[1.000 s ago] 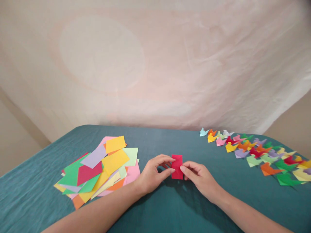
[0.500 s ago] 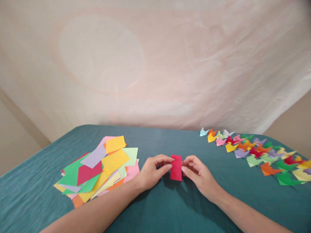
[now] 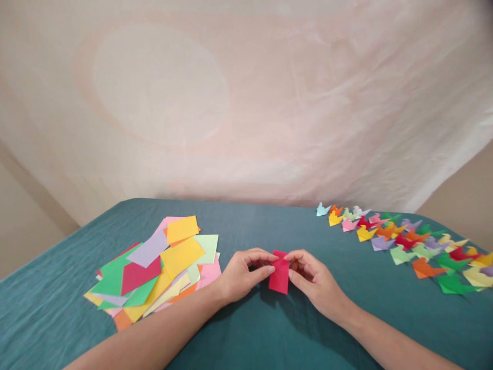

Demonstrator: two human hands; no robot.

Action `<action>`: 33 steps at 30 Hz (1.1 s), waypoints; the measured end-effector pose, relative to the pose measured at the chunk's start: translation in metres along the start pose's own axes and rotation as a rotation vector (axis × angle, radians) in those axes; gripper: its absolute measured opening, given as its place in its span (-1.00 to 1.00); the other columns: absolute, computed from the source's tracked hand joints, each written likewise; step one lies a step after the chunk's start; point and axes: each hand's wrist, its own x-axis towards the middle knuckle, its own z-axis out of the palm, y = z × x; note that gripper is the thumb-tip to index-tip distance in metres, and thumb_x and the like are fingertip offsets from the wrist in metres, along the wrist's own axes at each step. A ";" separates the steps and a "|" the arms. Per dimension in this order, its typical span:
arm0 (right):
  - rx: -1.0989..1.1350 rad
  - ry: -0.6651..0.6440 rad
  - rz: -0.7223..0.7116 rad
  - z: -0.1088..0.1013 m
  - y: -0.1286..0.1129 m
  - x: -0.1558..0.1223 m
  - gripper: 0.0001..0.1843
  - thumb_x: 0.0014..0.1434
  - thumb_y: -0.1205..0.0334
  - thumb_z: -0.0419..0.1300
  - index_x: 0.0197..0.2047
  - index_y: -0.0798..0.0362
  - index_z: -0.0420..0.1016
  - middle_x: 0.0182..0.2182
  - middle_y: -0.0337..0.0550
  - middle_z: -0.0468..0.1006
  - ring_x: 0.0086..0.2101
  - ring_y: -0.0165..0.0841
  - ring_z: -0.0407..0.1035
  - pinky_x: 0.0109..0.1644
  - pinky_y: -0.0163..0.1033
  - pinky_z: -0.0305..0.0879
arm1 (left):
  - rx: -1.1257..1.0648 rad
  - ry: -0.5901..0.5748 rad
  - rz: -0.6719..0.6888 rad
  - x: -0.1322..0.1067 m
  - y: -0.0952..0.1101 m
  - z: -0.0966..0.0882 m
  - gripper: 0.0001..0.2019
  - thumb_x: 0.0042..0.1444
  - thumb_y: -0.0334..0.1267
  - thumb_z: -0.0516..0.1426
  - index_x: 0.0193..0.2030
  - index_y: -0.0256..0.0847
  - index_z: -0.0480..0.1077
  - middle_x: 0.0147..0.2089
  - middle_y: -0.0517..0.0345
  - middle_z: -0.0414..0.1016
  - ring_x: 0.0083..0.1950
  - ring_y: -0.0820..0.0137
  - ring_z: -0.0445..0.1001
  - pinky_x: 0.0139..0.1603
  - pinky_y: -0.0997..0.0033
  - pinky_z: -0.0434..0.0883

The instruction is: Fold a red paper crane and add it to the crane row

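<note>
A small folded red paper [image 3: 279, 275] stands between my two hands just above the teal tablecloth [image 3: 269, 329]. My left hand [image 3: 242, 275] pinches its upper left edge with thumb and forefinger. My right hand [image 3: 314, 282] pinches the upper right edge, its fingers curled in. The top edge of the red paper is bent inward between the fingertips. Both forearms reach in from the bottom of the view.
A loose pile of coloured paper squares [image 3: 154, 267] lies to the left of my hands. Several folded paper birds [image 3: 408, 239] in many colours lie in rows at the right. A pale cloth backdrop [image 3: 246, 103] hangs behind the table.
The red paper has moved slightly down and tilted. My fingertips have closed in on its top edge, which now folds inward.
</note>
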 end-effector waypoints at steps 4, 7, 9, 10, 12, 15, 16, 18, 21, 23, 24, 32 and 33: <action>-0.018 -0.015 -0.003 -0.001 0.002 0.000 -0.76 0.17 0.15 0.11 -0.10 0.02 0.29 -0.33 -0.19 0.44 -0.36 -0.37 0.33 -0.30 -0.27 0.28 | 0.008 -0.010 -0.003 -0.001 0.001 0.000 -0.78 0.11 -0.21 0.15 -0.13 -0.22 0.48 -0.13 0.07 0.48 -0.14 0.34 0.46 -0.10 0.39 0.38; -0.080 -0.007 -0.052 -0.002 0.002 0.001 -0.83 0.17 0.19 0.11 -0.16 0.03 0.35 -0.23 -0.16 0.42 -0.34 -0.38 0.32 -0.27 -0.28 0.28 | 0.020 -0.020 0.000 -0.001 0.003 0.000 -0.79 0.10 -0.21 0.15 -0.14 -0.22 0.48 -0.14 0.07 0.49 -0.16 0.36 0.45 -0.12 0.41 0.37; -0.115 0.009 -0.087 -0.003 0.002 0.002 -0.85 0.16 0.21 0.11 -0.20 0.03 0.39 -0.20 -0.15 0.40 -0.33 -0.38 0.32 -0.27 -0.28 0.28 | 0.027 -0.025 0.005 -0.001 0.005 0.000 -0.77 0.10 -0.21 0.15 -0.13 -0.22 0.47 -0.14 0.07 0.48 -0.20 0.39 0.44 -0.15 0.43 0.37; -0.129 0.020 -0.100 -0.003 0.003 0.003 -0.86 0.16 0.21 0.11 -0.21 0.03 0.40 -0.20 -0.15 0.39 -0.33 -0.38 0.32 -0.27 -0.28 0.28 | 0.029 -0.029 0.003 -0.002 0.005 0.000 -0.76 0.10 -0.20 0.16 -0.12 -0.22 0.47 -0.14 0.07 0.48 -0.22 0.40 0.44 -0.17 0.44 0.37; -0.153 0.050 -0.118 -0.004 0.004 0.004 -0.86 0.16 0.21 0.11 -0.22 0.03 0.42 -0.22 -0.14 0.40 -0.33 -0.38 0.32 -0.28 -0.28 0.28 | 0.029 -0.038 -0.008 -0.002 0.006 0.000 -0.74 0.09 -0.19 0.16 -0.09 -0.24 0.46 -0.14 0.06 0.48 -0.24 0.41 0.43 -0.19 0.46 0.37; -0.188 0.095 -0.139 -0.005 0.006 0.004 -0.86 0.16 0.22 0.10 -0.24 0.03 0.45 -0.24 -0.15 0.40 -0.38 -0.40 0.31 -0.31 -0.29 0.27 | 0.022 -0.052 -0.021 -0.002 0.007 0.000 -0.71 0.09 -0.17 0.17 -0.08 -0.25 0.45 -0.16 0.06 0.48 -0.25 0.42 0.42 -0.19 0.46 0.37; -0.199 0.101 -0.147 -0.006 0.006 0.003 -0.86 0.17 0.22 0.10 -0.24 0.02 0.45 -0.25 -0.15 0.40 -0.39 -0.41 0.31 -0.33 -0.29 0.27 | 0.020 -0.053 -0.020 -0.002 0.007 0.000 -0.70 0.08 -0.17 0.17 -0.08 -0.25 0.45 -0.16 0.06 0.47 -0.24 0.42 0.42 -0.19 0.46 0.37; -0.218 0.104 -0.165 -0.006 0.006 0.003 -0.86 0.16 0.23 0.11 -0.24 0.02 0.46 -0.26 -0.16 0.40 -0.41 -0.41 0.30 -0.35 -0.30 0.27 | 0.018 -0.052 -0.017 -0.002 0.007 0.000 -0.71 0.07 -0.17 0.18 -0.08 -0.24 0.46 -0.14 0.07 0.47 -0.24 0.42 0.42 -0.19 0.47 0.37; -0.239 0.094 -0.203 -0.006 0.007 0.003 -0.87 0.14 0.23 0.13 -0.24 0.02 0.47 -0.28 -0.16 0.41 -0.42 -0.42 0.29 -0.36 -0.31 0.27 | 0.005 -0.047 -0.013 -0.001 0.006 0.000 -0.73 0.06 -0.17 0.19 -0.12 -0.24 0.48 -0.13 0.07 0.47 -0.25 0.43 0.42 -0.20 0.48 0.36; -0.251 0.085 -0.225 -0.005 0.007 0.003 -0.88 0.14 0.25 0.14 -0.24 0.02 0.48 -0.30 -0.17 0.40 -0.43 -0.42 0.30 -0.36 -0.31 0.28 | -0.016 -0.045 -0.009 -0.001 0.004 0.000 -0.74 0.05 -0.17 0.20 -0.15 -0.25 0.49 -0.13 0.06 0.48 -0.25 0.43 0.42 -0.20 0.49 0.35; -0.257 0.082 -0.232 -0.005 0.006 0.003 -0.88 0.14 0.26 0.14 -0.24 0.02 0.48 -0.30 -0.17 0.41 -0.42 -0.42 0.30 -0.35 -0.31 0.28 | -0.029 -0.043 -0.008 -0.001 0.004 0.000 -0.75 0.05 -0.17 0.21 -0.16 -0.25 0.49 -0.13 0.06 0.48 -0.25 0.43 0.42 -0.20 0.49 0.35; -0.276 0.130 -0.255 -0.003 -0.004 0.000 -0.87 0.17 0.25 0.14 -0.23 0.00 0.51 -0.31 -0.16 0.42 -0.36 -0.39 0.34 -0.27 -0.28 0.31 | -0.177 -0.044 -0.071 0.001 -0.001 0.001 -0.77 0.01 -0.17 0.23 -0.26 -0.30 0.52 -0.15 0.01 0.50 -0.17 0.33 0.46 -0.12 0.42 0.36; -0.277 0.137 -0.261 -0.003 -0.005 0.000 -0.87 0.17 0.26 0.14 -0.23 0.00 0.51 -0.31 -0.16 0.42 -0.36 -0.39 0.35 -0.27 -0.28 0.31 | -0.235 -0.046 -0.096 0.001 -0.001 0.001 -0.76 -0.01 -0.17 0.25 -0.27 -0.30 0.51 -0.15 0.01 0.51 -0.17 0.34 0.46 -0.11 0.41 0.35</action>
